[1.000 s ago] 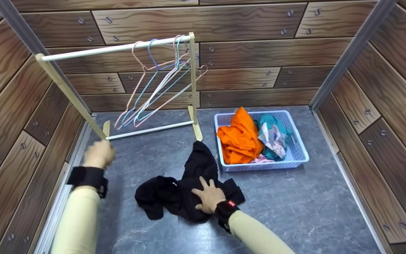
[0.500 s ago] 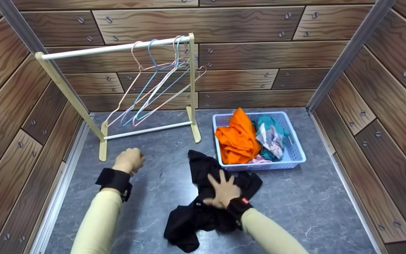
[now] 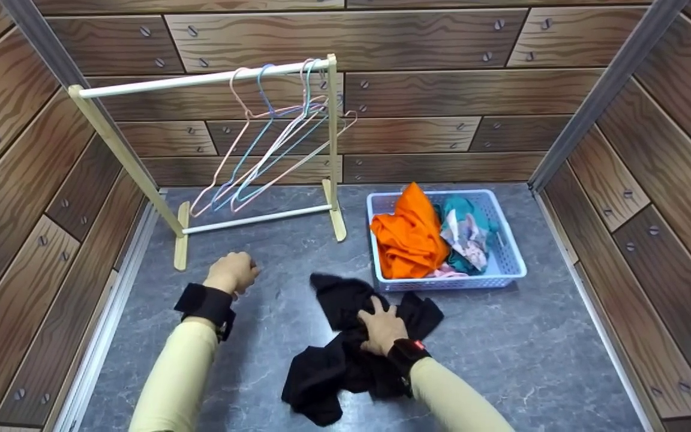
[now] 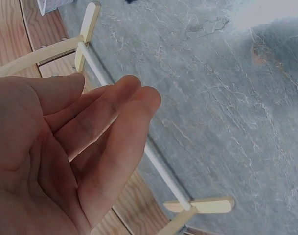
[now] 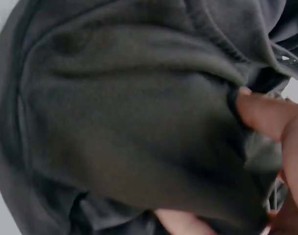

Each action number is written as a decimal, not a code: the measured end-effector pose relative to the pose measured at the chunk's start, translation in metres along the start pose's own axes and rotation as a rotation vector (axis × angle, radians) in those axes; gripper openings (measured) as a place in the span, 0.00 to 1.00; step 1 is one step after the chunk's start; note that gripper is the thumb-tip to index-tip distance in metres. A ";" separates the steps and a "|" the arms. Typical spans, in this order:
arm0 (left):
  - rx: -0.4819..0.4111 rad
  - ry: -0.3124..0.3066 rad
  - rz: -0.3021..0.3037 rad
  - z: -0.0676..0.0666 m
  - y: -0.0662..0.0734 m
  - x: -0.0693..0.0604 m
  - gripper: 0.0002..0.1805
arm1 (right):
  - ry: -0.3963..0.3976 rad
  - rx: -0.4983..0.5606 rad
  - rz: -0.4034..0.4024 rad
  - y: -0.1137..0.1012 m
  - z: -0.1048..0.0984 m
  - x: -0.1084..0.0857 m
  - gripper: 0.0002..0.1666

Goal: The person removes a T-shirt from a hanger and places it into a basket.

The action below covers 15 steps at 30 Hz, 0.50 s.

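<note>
A crumpled black garment (image 3: 345,354) lies on the grey floor, its exact kind hard to tell. My right hand (image 3: 383,327) is on top of it, gripping the cloth; close up in the right wrist view, the thumb (image 5: 266,115) digs into the dark fabric (image 5: 129,117) and part of a finger shows below a fold. My left hand (image 3: 231,273) hovers to the left, apart from the garment, near the foot of the clothes rack. Seen from the left wrist, this hand (image 4: 85,137) is loosely curled, with nothing in it.
A small clothes rack (image 3: 201,78) stands at the back left, several pink, blue and white hangers (image 3: 273,144) on its bar. Right of it, a light blue basket (image 3: 510,264) holds an orange cloth (image 3: 408,240) and a teal and patterned bundle (image 3: 465,234). Wood-patterned walls surround the floor.
My left hand has come from the rack's left foot rightward and lower. The black garment has shifted right and toward me under my right hand, whose spread fingers have drawn in on the cloth.
</note>
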<state>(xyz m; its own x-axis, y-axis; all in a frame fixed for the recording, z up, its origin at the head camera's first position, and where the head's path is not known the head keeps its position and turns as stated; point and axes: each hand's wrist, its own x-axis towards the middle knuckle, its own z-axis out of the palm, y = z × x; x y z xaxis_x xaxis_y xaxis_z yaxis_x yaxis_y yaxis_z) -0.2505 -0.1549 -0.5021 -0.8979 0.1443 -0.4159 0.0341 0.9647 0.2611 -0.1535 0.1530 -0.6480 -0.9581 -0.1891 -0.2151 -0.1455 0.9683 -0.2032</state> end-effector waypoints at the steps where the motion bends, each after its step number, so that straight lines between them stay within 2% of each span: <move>1: -0.006 -0.003 0.001 0.000 0.000 0.000 0.16 | 0.000 0.009 -0.018 0.001 -0.001 0.001 0.32; 5: -0.032 -0.014 0.005 0.002 0.001 0.000 0.16 | 0.016 0.054 -0.080 0.002 -0.008 0.001 0.19; 8: -0.049 -0.022 0.002 0.002 0.002 0.000 0.15 | 0.026 0.092 -0.108 0.004 -0.019 0.002 0.17; 11: -0.044 -0.028 0.010 0.002 0.002 0.000 0.16 | 0.016 0.142 -0.120 0.004 -0.039 0.005 0.16; 15: 0.035 -0.011 0.023 0.001 0.002 0.000 0.17 | 0.000 0.188 -0.107 0.004 -0.076 0.010 0.11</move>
<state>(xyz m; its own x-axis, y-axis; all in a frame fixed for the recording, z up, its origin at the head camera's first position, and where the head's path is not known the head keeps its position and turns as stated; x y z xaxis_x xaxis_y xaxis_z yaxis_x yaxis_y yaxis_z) -0.2502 -0.1533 -0.5021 -0.8919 0.1692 -0.4194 0.0709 0.9682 0.2399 -0.1825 0.1669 -0.5788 -0.9398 -0.2889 -0.1825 -0.1975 0.8951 -0.3997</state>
